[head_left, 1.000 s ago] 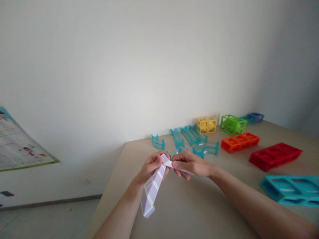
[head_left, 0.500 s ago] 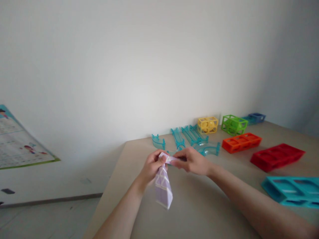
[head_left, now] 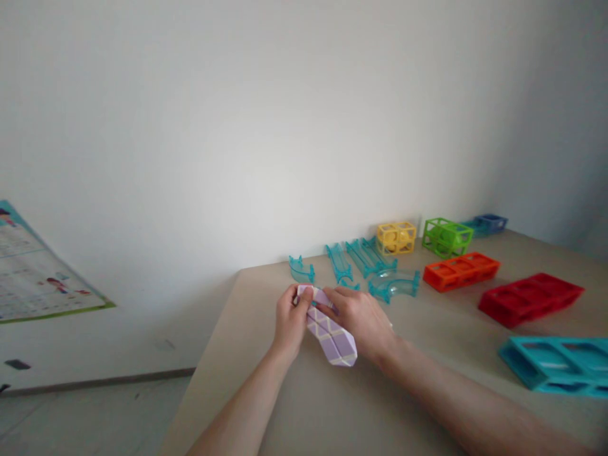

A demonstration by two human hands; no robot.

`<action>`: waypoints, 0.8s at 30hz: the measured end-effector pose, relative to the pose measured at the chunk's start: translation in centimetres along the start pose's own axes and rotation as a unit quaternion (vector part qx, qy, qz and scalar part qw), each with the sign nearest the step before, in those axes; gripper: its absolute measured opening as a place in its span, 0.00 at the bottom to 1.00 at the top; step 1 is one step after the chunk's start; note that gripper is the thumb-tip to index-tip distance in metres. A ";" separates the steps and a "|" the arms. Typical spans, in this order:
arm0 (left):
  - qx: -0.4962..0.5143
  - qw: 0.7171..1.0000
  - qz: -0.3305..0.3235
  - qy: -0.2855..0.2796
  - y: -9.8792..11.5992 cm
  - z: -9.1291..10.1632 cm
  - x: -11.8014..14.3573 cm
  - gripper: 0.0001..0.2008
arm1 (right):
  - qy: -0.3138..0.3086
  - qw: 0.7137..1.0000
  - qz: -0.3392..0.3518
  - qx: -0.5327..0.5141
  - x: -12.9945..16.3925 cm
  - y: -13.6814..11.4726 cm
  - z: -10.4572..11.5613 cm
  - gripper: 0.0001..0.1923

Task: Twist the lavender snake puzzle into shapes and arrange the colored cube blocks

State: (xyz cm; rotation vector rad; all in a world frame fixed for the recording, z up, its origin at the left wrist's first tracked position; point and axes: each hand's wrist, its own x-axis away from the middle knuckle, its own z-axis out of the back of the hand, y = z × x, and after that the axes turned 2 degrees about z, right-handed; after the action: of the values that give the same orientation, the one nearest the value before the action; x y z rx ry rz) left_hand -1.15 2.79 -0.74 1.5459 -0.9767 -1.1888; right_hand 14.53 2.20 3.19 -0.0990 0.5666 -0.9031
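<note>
Left hand [head_left: 291,313]: here it is, closed around one end of the lilac-and-white toy [head_left: 332,342], thumb pressed flat on top.
Right hand [head_left: 355,311]: right alongside, grasping the same toy, fingers bent over it, back of the hand turned up; the fingertips are partly hidden.
Lilac-and-white toy: up between the two hands, over the table [head_left: 304,415], bent at the grip, with a segmented stretch slanting down and out beneath the right hand.
Clear teal tracks [head_left: 338,263]: lined up just beyond the hands, straight ones near the wall [head_left: 237,139], a curved track [head_left: 401,288] in front of them.
Back row: yellow block [head_left: 396,239] close to the wall, green block [head_left: 446,237] just beside it, blue block [head_left: 491,223] farther right near the corner.
Right side: orange block [head_left: 462,272], then red block [head_left: 531,299], then turquoise block [head_left: 551,367] nearest the viewer, running out of view.
Far left: a printed poster [head_left: 42,269] on the wall, its lower edge green, well apart from the table.
</note>
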 end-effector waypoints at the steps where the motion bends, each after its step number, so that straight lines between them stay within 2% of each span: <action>1: 0.002 1.000 -0.005 0.006 -0.1 0.1 0.0 0.17 | -0.002 1.000 0.015 -0.020 0.0 0.0 0.1 0.11; 4: 0.009 1.000 -0.012 0.000 0.1 0.4 -0.1 0.17 | -0.010 0.990 0.079 -0.116 -0.2 0.6 0.4 0.11; 7: 0.003 1.000 -0.028 -0.012 0.4 0.8 -0.1 0.16 | -0.021 0.974 0.108 -0.199 -0.4 1.2 0.8 0.14; 13: 0.008 0.999 -0.047 0.023 0.5 0.7 0.0 0.16 | -0.019 0.954 0.080 -0.288 -0.6 1.4 0.6 0.14; 16: 0.012 0.998 -0.053 0.024 0.8 0.8 -0.1 0.17 | -0.032 0.929 0.053 -0.364 -0.6 1.3 0.4 0.15; 18: 0.010 0.998 -0.060 0.021 1.2 1.0 -0.1 0.20 | -0.058 0.892 0.010 -0.448 -0.7 1.3 0.3 0.17; 19: 0.008 0.998 -0.062 0.019 1.4 1.0 -0.1 0.21 | -0.084 0.864 -0.018 -0.496 -0.7 1.2 0.2 0.18; 22: 0.023 0.999 -0.045 0.003 2.0 1.1 0.0 0.24 | -0.163 0.750 -0.102 -0.633 -0.6 1.0 0.1 0.22; 24: 0.043 0.999 -0.027 -0.013 2.2 1.1 0.1 0.26 | -0.177 0.692 -0.142 -0.685 -0.6 0.9 0.0 0.21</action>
State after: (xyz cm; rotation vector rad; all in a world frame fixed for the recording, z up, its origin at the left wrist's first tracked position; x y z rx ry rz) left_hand -2.34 1.95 1.25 1.6362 -1.0203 -1.2212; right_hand 14.89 3.26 3.13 -1.7433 0.7634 -0.5377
